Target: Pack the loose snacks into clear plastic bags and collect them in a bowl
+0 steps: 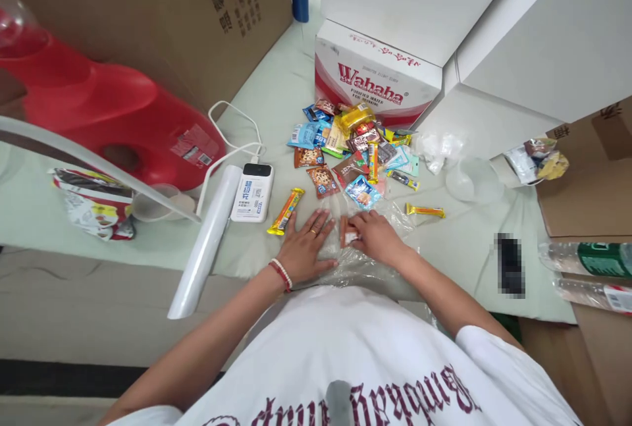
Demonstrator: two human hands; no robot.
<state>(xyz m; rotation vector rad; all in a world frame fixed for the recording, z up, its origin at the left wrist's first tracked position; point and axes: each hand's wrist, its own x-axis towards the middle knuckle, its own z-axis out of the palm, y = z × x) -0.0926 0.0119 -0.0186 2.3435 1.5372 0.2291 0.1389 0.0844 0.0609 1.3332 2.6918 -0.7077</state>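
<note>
Two hands work on the clear plastic bag [355, 258] at the surface's [276, 90] near edge. My left hand [305, 248] lies flat and open on it, holding nothing. My right hand [378, 236] has its grip closed round a small brown snack packet [347, 233]. Beyond the bag sits one snack heap [353, 149]; left of the bag lie one yellow bar [286, 211], one power bank [253, 192] and one white roll [205, 241]. Open room shows right of the bag.

Head camera looks steeply down (close) at table [276, 83]
</note>
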